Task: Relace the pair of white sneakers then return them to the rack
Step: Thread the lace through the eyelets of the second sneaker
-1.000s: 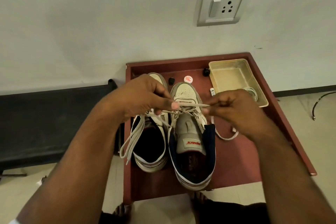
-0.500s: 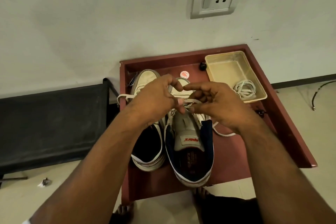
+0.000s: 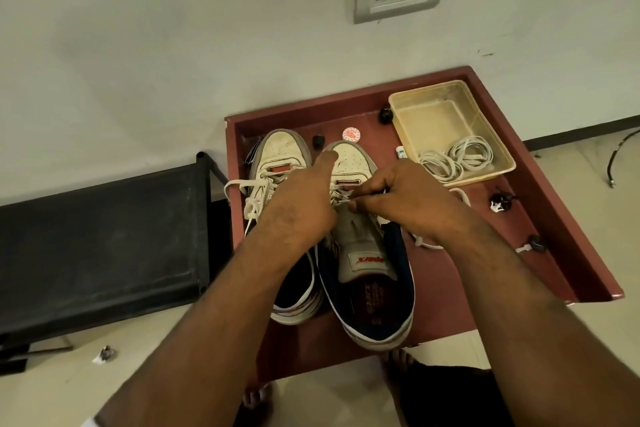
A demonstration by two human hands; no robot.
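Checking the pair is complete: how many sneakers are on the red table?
2. The left sneaker and the right sneaker stand side by side on the red table, toes toward the wall, partly covered by both hands.

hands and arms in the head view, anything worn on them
Both forearms are bare up to the frame edge, with no watch, rings, bands or gloves on the left hand or right hand. A sliver of white fabric shows near the left elbow.

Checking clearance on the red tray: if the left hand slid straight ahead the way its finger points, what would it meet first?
The left hand points an extended finger toward the wall over the right white sneaker's toe cap. Beyond that, probably the small round red-and-white disc, then the red wooden tray's back rim; depth is unclear.
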